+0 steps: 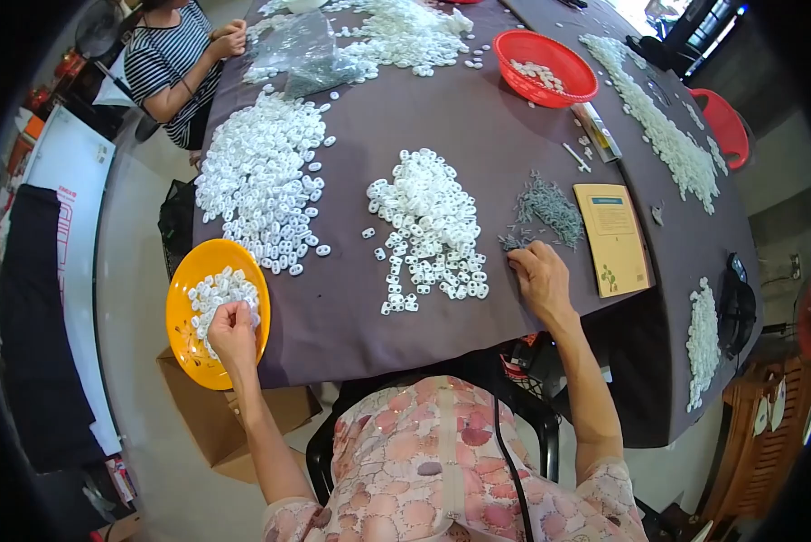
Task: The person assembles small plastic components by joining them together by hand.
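My left hand is over the orange plate at the table's left edge, thumb and fingers pinched together. White oval plastic pieces with two holes lie heaped in that plate, right by my fingertips. Whatever sits in that pinch is too small to make out. Close to the table's front, my right hand is lowered with its fingers closed at the near edge of a pile of small grey pins. Its fingertips hide what they may hold. Between my hands spreads a heap of white two-hole pieces.
A larger white heap lies at left, with a clear plastic bag behind it. A red basket and a yellow booklet are at right. Beyond them runs a strip of white pieces. Another person is at far left.
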Motion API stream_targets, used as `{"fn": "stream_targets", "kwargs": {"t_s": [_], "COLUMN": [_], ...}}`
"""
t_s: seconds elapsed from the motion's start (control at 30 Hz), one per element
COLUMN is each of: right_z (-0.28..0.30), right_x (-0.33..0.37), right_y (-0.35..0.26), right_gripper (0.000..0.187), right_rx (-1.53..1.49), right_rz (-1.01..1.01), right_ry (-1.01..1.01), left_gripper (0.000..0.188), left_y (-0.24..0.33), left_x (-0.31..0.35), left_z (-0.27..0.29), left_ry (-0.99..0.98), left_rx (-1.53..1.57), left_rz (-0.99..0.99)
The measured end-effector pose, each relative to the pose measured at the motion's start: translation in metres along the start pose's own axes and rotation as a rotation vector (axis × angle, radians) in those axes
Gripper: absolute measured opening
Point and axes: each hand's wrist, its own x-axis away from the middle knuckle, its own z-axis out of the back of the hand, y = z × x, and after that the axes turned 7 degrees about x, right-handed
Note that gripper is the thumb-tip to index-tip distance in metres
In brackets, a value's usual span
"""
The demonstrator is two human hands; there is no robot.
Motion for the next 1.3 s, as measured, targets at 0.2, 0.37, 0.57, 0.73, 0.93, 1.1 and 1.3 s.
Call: {"fn": "stream_targets", "kwargs": {"t_s": [0.2, 0.37, 0.57, 0.73, 0.93, 1.1, 1.3], "right_z": [0.001, -0.008, -0.018, -0.026, -0.023, -0.024, -0.022], "right_x": [-0.002, 0.005, 0.019, 0.025, 0.024, 0.024, 0.023], "right_y": [-0.002, -0.031, -0.048, -0.041, -0.042, -0.041, -0.044], "right_gripper": [0.009, 0.009, 0.007, 0.008, 0.008, 0.008, 0.007], "right_rx": [0.037, -0.261, -0.543, -0.68, -0.656, -0.678, -0.682], "right_rz": [0.065, -0.063, -0.281, -0.292, -0.274, -0.283, -0.297], "right_ry": [-0.057, 0.0, 0.063, 0.132, 0.132, 0.144, 0.126], "left_gripper": [0.018, 0.009, 0.007, 0.011, 0.014, 0.022, 0.024], "left_y": [0.046, 0.067, 0.051, 0.062, 0.055, 0.049, 0.051], "left_x": [0.026, 0.077, 0.103, 0.106, 0.109, 0.103, 0.099], "left_z": [-0.017, -0.097, -0.171, -0.203, -0.194, -0.187, -0.196], "left_ry": [0.183, -0.249, -0.43, -0.496, -0.509, -0.538, -0.455], "left_rx": [-0.415, -0.183, -0.214, -0.248, -0.348, -0.319, -0.397], "left_rz": [-0.314, -0.572, -0.676, -0.833, -0.853, -0.796, -0.798]}}
